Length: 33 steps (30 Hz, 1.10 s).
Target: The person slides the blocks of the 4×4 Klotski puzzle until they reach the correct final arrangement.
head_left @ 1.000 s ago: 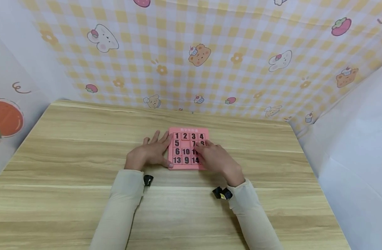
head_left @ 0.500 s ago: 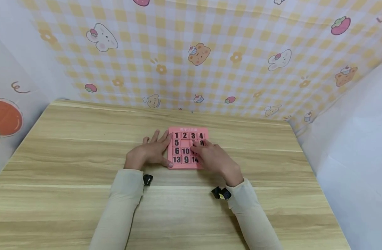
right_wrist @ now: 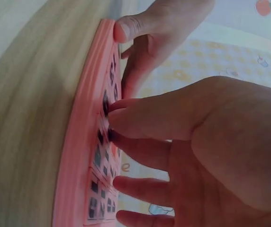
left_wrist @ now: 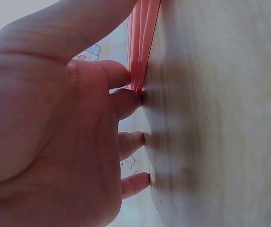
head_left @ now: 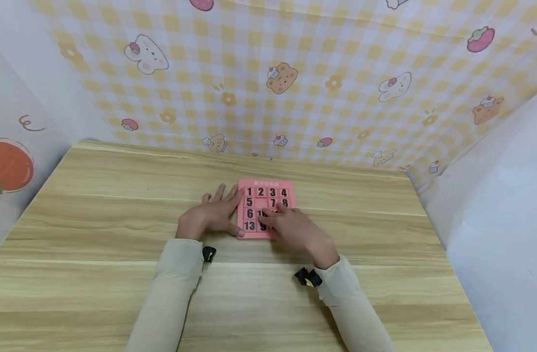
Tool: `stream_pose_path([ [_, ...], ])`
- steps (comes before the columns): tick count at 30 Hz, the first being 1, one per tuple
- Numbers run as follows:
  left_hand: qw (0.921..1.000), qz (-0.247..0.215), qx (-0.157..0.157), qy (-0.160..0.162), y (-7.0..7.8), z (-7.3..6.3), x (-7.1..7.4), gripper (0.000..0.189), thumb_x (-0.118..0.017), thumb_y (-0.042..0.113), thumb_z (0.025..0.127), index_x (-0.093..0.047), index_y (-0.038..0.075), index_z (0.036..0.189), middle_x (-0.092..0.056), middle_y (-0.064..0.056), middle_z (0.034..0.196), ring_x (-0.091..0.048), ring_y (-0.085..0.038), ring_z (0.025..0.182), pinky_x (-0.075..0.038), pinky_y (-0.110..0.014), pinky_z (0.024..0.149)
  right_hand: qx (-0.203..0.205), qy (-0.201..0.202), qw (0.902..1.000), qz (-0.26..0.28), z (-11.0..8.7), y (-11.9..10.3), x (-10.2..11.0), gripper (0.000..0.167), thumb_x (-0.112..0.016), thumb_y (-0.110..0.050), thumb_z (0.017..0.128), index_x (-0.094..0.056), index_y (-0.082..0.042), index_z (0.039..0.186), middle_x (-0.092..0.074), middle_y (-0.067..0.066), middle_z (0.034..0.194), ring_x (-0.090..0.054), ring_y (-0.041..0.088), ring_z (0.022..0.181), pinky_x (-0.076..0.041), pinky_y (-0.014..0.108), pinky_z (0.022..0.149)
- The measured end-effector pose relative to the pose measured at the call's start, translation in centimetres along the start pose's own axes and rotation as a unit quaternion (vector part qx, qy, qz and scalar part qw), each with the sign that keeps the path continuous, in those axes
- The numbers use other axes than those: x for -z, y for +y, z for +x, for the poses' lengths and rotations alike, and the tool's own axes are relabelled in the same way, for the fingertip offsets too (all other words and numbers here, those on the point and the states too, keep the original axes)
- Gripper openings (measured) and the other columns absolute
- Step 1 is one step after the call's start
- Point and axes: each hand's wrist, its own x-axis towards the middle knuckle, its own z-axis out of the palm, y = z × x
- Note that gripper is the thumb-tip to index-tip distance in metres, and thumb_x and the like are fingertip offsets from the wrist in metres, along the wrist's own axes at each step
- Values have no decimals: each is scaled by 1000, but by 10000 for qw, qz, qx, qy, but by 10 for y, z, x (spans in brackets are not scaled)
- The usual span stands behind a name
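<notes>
My right hand (head_left: 296, 230) is covering the lower right part of the pink number board (head_left: 255, 235), hiding several tiles there and leaving the ten and the nine only partly showing. From the right wrist the numerals are blurring together at a steep slant, so I cannot tell which of my fingertips are actually pressing. From the left wrist just a strip of the board's side is showing, running out of view at the top.

The board is lying flat on the wood-grained table (head_left: 118, 293), white characters running along its far rim, too small for me to read. Black numerals are standing on its square pink tiles: one to four in the far row, then five, a sunken gap, seven and eight; six is sitting below five, thirteen below six.

Neither of my hands is closing round anything. My left hand (head_left: 213, 213) is spreading along the board's left edge, thumb resting at the near left corner. My right fingers are extending loosely over its tiles. Beyond the board a yellow-checked cloth (head_left: 198, 63) is hanging; on its near side my pale sleeves (head_left: 171, 288) are reaching in, their lower ends falling out of sight.
</notes>
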Motion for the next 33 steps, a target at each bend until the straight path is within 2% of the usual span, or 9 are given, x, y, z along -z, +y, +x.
stream_pose_path([
  [7, 10000, 15, 53, -1, 0, 1, 0, 117, -77, 49, 81, 0, 12, 160, 10, -9, 166, 19, -37, 150, 5, -63, 119, -68, 35, 9999, -97, 1, -4, -1, 44, -48, -24, 105, -47, -25, 149, -36, -1, 159, -26, 35, 149, -29, 57, 117],
  [17, 10000, -33, 78, -12, 1, 1, 1, 117, -78, 49, 80, -1, 12, 160, 8, -9, 166, 19, -38, 150, 5, -63, 119, -356, 285, 9990, -1, 12, -4, -12, 50, -40, -36, 107, -37, -23, 154, -27, 1, 162, -15, 36, 152, -18, 57, 121],
  [25, 10000, -1, 66, 22, 1, 0, 0, 117, -78, 48, 79, -2, 11, 160, 8, -10, 166, 18, -38, 150, 4, -64, 119, -505, 326, 9982, 14, 17, -5, -15, 55, -37, -41, 107, -31, -20, 157, -22, 2, 164, -12, 35, 152, -16, 56, 122],
  [28, 10000, 17, 67, 10, 2, -1, -1, 116, -78, 49, 80, -2, 11, 160, 8, -10, 166, 18, -38, 150, 4, -64, 119, -357, 280, 9989, -90, 16, -6, -14, 56, -39, -41, 106, -31, -19, 157, -23, 1, 164, -13, 34, 153, -17, 55, 122],
  [33, 10000, 17, 61, 1, 1, -1, 0, 116, -77, 49, 81, -1, 11, 160, 9, -9, 166, 19, -38, 150, 6, -64, 119, 113, 225, 9996, -113, 12, -13, -10, 52, -39, -39, 107, -36, -21, 155, -27, -1, 162, -16, 32, 152, -20, 55, 121],
])
